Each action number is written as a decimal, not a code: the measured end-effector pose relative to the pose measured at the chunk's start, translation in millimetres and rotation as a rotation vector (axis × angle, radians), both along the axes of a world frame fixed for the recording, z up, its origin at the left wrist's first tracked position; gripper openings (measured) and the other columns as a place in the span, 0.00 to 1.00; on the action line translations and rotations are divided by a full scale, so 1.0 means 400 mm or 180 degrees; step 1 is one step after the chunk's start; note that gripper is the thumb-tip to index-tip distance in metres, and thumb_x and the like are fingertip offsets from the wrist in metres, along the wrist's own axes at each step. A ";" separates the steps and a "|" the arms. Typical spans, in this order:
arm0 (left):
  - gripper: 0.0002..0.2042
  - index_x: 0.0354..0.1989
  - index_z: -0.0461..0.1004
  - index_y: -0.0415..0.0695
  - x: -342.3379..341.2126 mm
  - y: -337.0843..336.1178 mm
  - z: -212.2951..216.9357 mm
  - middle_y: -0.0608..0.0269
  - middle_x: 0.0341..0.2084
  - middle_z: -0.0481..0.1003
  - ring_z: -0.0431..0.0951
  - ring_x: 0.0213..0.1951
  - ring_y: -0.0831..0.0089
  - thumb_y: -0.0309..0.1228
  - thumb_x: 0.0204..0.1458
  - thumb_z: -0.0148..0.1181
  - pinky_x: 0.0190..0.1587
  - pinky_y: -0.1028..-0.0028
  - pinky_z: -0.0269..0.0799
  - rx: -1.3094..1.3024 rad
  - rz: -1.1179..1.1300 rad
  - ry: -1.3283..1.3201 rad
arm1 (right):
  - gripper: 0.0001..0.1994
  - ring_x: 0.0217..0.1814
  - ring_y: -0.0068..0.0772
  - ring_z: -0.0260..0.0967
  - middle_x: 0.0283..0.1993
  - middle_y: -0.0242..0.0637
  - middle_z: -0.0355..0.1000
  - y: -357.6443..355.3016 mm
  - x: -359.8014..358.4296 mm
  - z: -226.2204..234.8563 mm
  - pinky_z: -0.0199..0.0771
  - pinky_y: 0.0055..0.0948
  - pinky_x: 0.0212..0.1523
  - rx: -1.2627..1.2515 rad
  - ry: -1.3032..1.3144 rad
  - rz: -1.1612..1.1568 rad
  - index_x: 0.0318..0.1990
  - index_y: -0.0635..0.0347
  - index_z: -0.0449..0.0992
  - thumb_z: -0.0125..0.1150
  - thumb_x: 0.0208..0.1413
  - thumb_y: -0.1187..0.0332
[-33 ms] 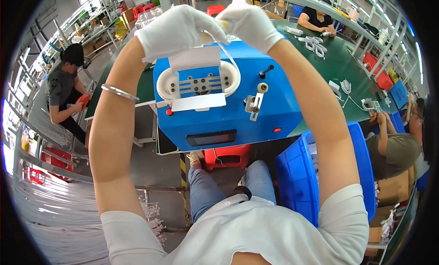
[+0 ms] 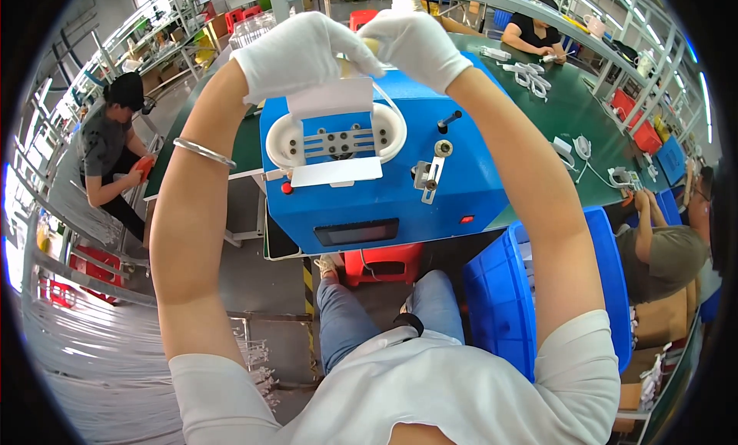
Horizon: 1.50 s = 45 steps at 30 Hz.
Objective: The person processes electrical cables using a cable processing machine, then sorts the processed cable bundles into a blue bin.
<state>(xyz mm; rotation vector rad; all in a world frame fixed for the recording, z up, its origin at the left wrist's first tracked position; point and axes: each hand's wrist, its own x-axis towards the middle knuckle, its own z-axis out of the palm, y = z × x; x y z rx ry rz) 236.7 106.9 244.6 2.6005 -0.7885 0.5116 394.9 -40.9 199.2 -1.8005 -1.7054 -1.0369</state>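
Both my hands wear white gloves and meet above the far side of a blue winding machine [image 2: 453,168]. A white cable [image 2: 387,97] rises from the machine's oval winding head [image 2: 275,147] toward my left hand [image 2: 304,53], whose fingers are closed on it. My right hand [image 2: 419,49] has its fingers bent and pressed together beside the left fingertips; what they pinch is hidden. White flaps [image 2: 337,172] stand at the near and far sides of the head, with a slotted metal plate between its rounded ends.
A blue crate [image 2: 500,299] stands by my right side. Bundled white cables [image 2: 530,80] lie on the green table [image 2: 569,114] at right. Co-workers sit at left [image 2: 115,149], far right [image 2: 669,245] and across the table [image 2: 534,34]. A red stool [image 2: 384,262] is under the machine.
My hands have shifted slightly, with the fingertips still close together. The cable bend that showed by the left fingers is now mostly hidden behind them.
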 end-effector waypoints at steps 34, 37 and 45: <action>0.12 0.38 0.77 0.45 -0.167 -0.006 -0.167 0.57 0.27 0.75 0.76 0.34 0.61 0.28 0.42 0.59 0.38 0.66 0.73 0.0345 0.1495 -0.2039 | 0.16 0.40 0.21 0.69 0.36 0.35 0.73 -0.052 -0.228 -0.011 0.70 0.22 0.43 -0.0611 0.3296 0.0848 0.45 0.59 0.76 0.49 0.61 0.59; 0.18 0.47 0.72 0.45 -0.146 -0.010 -0.167 0.55 0.29 0.75 0.76 0.35 0.58 0.28 0.43 0.59 0.40 0.66 0.74 0.0239 0.1802 -0.2353 | 0.12 0.38 0.20 0.68 0.35 0.34 0.73 -0.055 -0.261 -0.005 0.70 0.20 0.41 -0.0784 0.3447 0.0752 0.43 0.61 0.76 0.53 0.59 0.64; 0.16 0.45 0.70 0.43 -0.161 -0.005 -0.169 0.51 0.32 0.77 0.78 0.37 0.56 0.26 0.44 0.59 0.43 0.65 0.74 -0.0709 0.1676 -0.0071 | 0.09 0.32 0.25 0.68 0.32 0.34 0.71 -0.062 -0.265 -0.003 0.70 0.21 0.38 -0.0454 0.1218 0.0611 0.38 0.64 0.77 0.58 0.48 0.80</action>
